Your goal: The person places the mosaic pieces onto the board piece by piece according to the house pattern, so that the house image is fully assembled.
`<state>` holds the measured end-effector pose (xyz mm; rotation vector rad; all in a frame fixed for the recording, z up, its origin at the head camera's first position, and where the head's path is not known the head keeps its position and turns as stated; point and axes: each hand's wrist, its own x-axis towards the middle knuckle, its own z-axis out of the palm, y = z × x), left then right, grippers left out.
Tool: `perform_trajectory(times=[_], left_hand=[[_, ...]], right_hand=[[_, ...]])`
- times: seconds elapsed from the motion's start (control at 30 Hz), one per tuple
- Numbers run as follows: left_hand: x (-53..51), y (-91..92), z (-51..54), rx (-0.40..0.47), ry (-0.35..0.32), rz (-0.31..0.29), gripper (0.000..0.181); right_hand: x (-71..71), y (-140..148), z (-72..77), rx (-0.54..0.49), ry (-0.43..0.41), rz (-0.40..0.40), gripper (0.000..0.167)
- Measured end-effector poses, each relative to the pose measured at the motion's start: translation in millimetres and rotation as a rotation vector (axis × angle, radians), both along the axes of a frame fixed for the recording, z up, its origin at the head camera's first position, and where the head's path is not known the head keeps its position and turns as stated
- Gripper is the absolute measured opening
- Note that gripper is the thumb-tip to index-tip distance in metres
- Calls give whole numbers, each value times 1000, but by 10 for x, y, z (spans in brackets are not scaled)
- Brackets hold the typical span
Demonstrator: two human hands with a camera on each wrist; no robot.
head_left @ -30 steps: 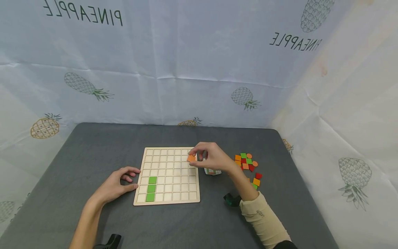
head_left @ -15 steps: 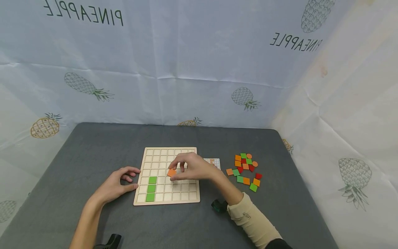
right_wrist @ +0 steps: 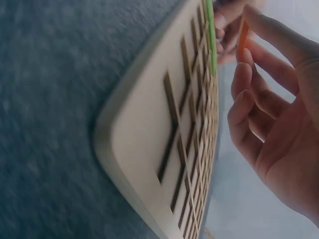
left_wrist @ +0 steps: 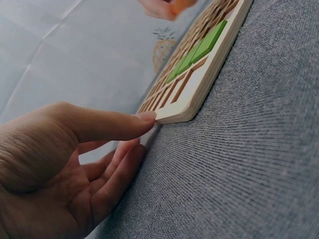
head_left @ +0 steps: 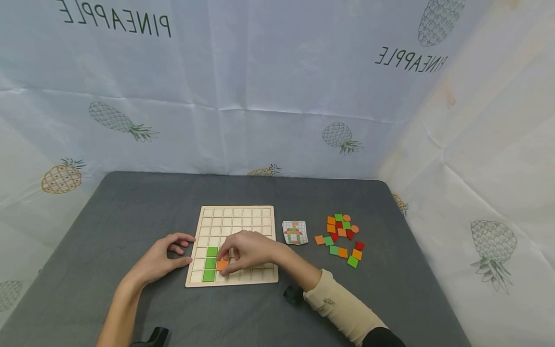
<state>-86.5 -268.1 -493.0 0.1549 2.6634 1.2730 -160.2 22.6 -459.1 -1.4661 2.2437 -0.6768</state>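
A wooden grid board lies on the dark table, with a column of three green square tiles set in its left part. Between thumb and fingers, my right hand pinches an orange square tile just right of the middle green tile. In the right wrist view that orange tile is seen edge-on, raised above the board. My left hand rests at the board's left edge; the left wrist view shows its thumb touching the board's corner, other fingers loosely bent below.
A small pattern card lies right of the board. Farther right are scattered loose tiles: orange squares, green squares, red pieces and orange discs. A patterned cloth hangs behind the table.
My right hand has carried the orange tile leftward and nearer across the board, from its upper right to beside the green column. The card has come into full view. My left hand stays put.
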Motion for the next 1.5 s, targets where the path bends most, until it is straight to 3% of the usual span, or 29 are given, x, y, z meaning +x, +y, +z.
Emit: perform_trajectory(times=[0.23, 0.47, 0.63, 0.93, 1.2, 1.5], left_hand=[[-1, 6, 1, 2, 6, -1, 52], [-1, 4, 1, 2, 4, 2, 52], [-3, 1, -1, 0, 9, 3, 52], [0, 5, -6, -1, 13, 6, 52], [14, 13, -6, 9, 19, 10, 52], [25, 9, -2, 3, 21, 7, 53]], right_hand=[[42, -97, -96, 78, 50, 52, 31], [41, -137, -165, 118, 38, 54, 31], [45, -124, -176, 113, 46, 61, 32], [49, -43, -125, 88, -20, 69, 27], [52, 113, -59, 73, -36, 16, 26], [-10, 396, 71, 10, -113, -78, 27]])
